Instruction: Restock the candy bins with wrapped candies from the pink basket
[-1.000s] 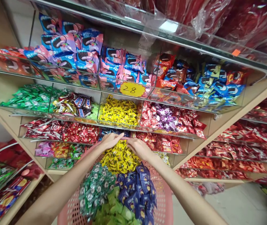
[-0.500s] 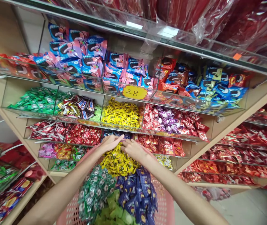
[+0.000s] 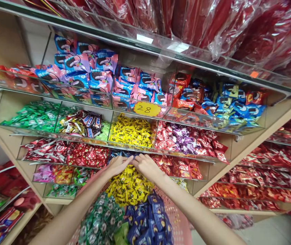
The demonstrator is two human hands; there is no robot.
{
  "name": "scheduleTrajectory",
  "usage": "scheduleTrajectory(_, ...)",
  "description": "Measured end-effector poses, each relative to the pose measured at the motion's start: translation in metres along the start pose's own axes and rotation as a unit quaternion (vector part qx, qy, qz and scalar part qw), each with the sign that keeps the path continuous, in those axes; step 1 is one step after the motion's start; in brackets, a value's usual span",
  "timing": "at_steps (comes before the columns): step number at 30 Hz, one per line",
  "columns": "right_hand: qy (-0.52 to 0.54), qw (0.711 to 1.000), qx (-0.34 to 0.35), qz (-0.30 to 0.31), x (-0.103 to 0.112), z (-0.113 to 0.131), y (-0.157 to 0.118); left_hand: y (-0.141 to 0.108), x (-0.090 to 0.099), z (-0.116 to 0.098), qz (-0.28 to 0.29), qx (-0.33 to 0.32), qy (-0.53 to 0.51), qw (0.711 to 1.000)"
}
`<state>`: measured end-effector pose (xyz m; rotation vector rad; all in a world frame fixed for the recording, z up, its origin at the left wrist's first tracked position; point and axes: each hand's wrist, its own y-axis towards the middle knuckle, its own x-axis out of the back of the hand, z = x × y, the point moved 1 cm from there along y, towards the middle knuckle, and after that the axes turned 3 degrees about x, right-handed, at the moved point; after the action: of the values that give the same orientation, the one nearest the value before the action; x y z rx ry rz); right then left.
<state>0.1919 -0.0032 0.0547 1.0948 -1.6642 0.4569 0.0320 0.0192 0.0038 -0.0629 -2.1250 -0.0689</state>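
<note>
My left hand lies over the far end of a pink perforated basket, palm down with its fingers stretched to the right. Beside it, my right hand reaches in from the other side, fingers extended and slightly bent, the fingertips of both hands close together. Nothing shows in either hand. Just below them is a heap of small yellow-wrapped candies. Nearer to me in the basket are green clear-wrapped candies, dark blue packets and a few light green packets.
Ahead stands a tiered shelf with clear-fronted bins, one holding yellow candies. Above it are blue and pink cookie packs and a yellow price tag reading 28. Red-wrapped sweets fill shelves at the right. Red plastic-wrapped bags lie on top.
The view has tilted up a little, so shelves and basket sit lower in the picture. Less of the light green packets shows. My hands stay over the yellow candies, fingertips shifted slightly.
</note>
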Motion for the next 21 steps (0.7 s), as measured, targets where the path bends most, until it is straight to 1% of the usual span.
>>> scheduleTrajectory(3, 0.035, 0.999, -0.030, -0.008, 0.025, -0.026, 0.011, 0.001, -0.001, 0.005, 0.004, 0.012, -0.001, 1.000)
scheduleTrajectory(5, 0.059, 0.997, -0.051, -0.005, 0.038, -0.044, 0.025, 0.002, -0.002, 0.008, 0.005, 0.016, -0.004, 1.000)
scheduleTrajectory(7, 0.064, 0.994, -0.085, 0.003, 0.045, -0.061, 0.042, 0.002, -0.002, 0.009, 0.005, 0.015, -0.012, 1.000)
scheduleTrajectory(8, 0.057, 0.992, -0.115, 0.009, 0.046, -0.069, 0.052, 0.002, -0.001, 0.010, 0.004, 0.017, -0.016, 1.000)
scheduleTrajectory(10, 0.026, 0.979, -0.201, 0.025, 0.042, -0.082, 0.070, 0.000, 0.000, 0.011, 0.001, 0.018, -0.025, 1.000)
scheduleTrajectory(12, -0.002, 0.954, -0.295, 0.049, 0.034, -0.091, 0.085, -0.001, 0.003, 0.011, 0.000, 0.020, -0.027, 0.999)
scheduleTrajectory(14, -0.008, 0.931, -0.359, 0.068, 0.024, -0.095, 0.096, -0.002, 0.005, 0.011, 0.000, 0.023, -0.021, 1.000)
scheduleTrajectory(17, -0.001, 0.918, -0.390, 0.071, 0.015, -0.096, 0.104, -0.002, 0.006, 0.012, -0.002, 0.027, -0.010, 1.000)
scheduleTrajectory(21, 0.018, 0.913, -0.401, 0.078, 0.014, -0.095, 0.105, 0.001, 0.005, 0.013, 0.004, 0.036, -0.004, 0.999)
